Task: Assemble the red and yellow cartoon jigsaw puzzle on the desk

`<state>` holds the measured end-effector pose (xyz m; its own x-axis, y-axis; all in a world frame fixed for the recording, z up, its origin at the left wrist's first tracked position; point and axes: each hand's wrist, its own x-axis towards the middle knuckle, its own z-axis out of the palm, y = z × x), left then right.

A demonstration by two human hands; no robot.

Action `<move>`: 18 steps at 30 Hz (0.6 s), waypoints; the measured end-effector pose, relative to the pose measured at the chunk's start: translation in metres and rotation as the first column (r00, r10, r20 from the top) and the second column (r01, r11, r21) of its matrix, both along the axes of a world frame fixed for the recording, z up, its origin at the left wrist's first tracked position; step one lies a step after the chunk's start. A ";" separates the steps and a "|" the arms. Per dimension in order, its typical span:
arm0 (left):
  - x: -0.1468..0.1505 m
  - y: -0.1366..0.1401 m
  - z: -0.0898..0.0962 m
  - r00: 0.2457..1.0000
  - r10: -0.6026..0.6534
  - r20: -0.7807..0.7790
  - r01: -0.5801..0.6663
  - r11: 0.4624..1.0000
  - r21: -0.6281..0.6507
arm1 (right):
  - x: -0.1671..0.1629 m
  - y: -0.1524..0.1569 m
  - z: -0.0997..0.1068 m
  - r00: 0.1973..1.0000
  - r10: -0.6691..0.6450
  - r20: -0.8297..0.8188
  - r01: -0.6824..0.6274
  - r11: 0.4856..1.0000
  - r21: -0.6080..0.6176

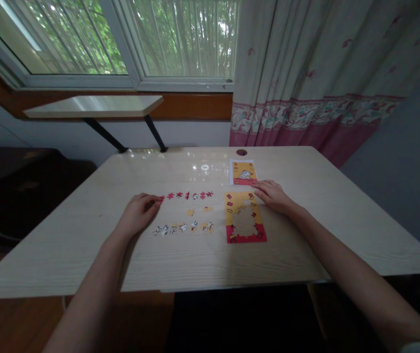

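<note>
My left hand [141, 210] is closed in a pinch on a red jigsaw puzzle piece [161, 198] at the left end of a row of red pieces [187, 195]. Below that row lie two yellow pieces [190, 212] and a lower row of white and yellow pieces [183, 227]. To the right is a partly assembled puzzle [231, 220], yellow above and red below, with a gap in its middle. My right hand [271, 193] lies flat with fingers stretched, its fingertips at the lower right corner of a reference picture [238, 170] showing a white animal.
The pale wooden table [305, 255] has a round cable hole [241, 152] near its back edge. A raised shelf [95, 105] on black legs stands at the back left. Behind are a window [184, 39] and a curtain [305, 63]. A dark piece of furniture [18, 171] is at the left.
</note>
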<state>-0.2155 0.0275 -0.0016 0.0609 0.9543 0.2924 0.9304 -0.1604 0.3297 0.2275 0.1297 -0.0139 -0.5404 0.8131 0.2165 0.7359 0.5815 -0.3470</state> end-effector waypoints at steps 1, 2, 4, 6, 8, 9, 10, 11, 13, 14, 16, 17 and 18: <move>0.000 0.000 0.000 1.000 -0.001 0.004 0.001 1.000 0.002 | 0.000 0.000 0.000 1.000 0.001 0.002 -0.001 1.000 0.001; 0.001 0.000 0.001 1.000 -0.003 0.006 0.003 1.000 0.003 | 0.000 0.000 -0.001 1.000 0.001 0.003 -0.001 1.000 0.003; 0.001 0.000 0.001 1.000 -0.005 0.002 0.005 1.000 0.001 | 0.000 0.001 -0.002 1.000 -0.003 0.005 0.003 1.000 0.006; 0.000 0.001 0.000 1.000 -0.011 0.001 0.011 1.000 -0.001 | 0.000 0.001 -0.002 1.000 -0.008 0.013 0.007 1.000 0.009; -0.002 0.001 -0.001 1.000 -0.021 0.004 0.021 1.000 0.003 | 0.000 0.001 -0.003 1.000 -0.011 0.029 0.010 1.000 0.007; -0.002 0.001 -0.002 1.000 -0.025 0.004 0.025 1.000 0.006 | 0.000 0.001 -0.003 0.999 -0.011 0.037 0.011 1.000 0.004; -0.003 0.001 -0.003 1.000 -0.028 0.001 0.027 1.000 0.010 | 0.000 0.001 -0.003 0.999 -0.012 0.045 0.012 1.000 0.000; -0.003 0.002 -0.003 1.000 -0.028 -0.002 0.028 0.999 0.014 | 0.000 0.001 -0.003 0.999 -0.015 0.049 0.015 1.000 -0.004; -0.004 0.001 -0.004 1.000 -0.026 -0.005 0.026 0.999 0.023 | 0.000 0.001 -0.003 0.998 -0.019 0.052 0.020 1.000 -0.009; -0.004 0.001 -0.004 1.000 -0.025 -0.003 0.025 0.999 0.025 | 0.000 0.001 -0.003 0.998 -0.019 0.052 0.020 1.000 -0.010; -0.003 0.001 -0.004 1.000 -0.026 0.005 0.026 0.999 0.027 | 0.000 0.001 -0.003 0.999 -0.013 0.048 0.014 1.000 -0.007; -0.003 0.001 -0.003 1.000 -0.027 0.007 0.027 0.999 0.026 | 0.000 0.001 -0.003 0.999 -0.010 0.045 0.010 1.000 -0.006; -0.003 0.001 -0.003 1.000 -0.028 0.009 0.028 0.999 0.026 | 0.000 0.000 -0.002 0.999 -0.008 0.041 0.008 1.000 -0.004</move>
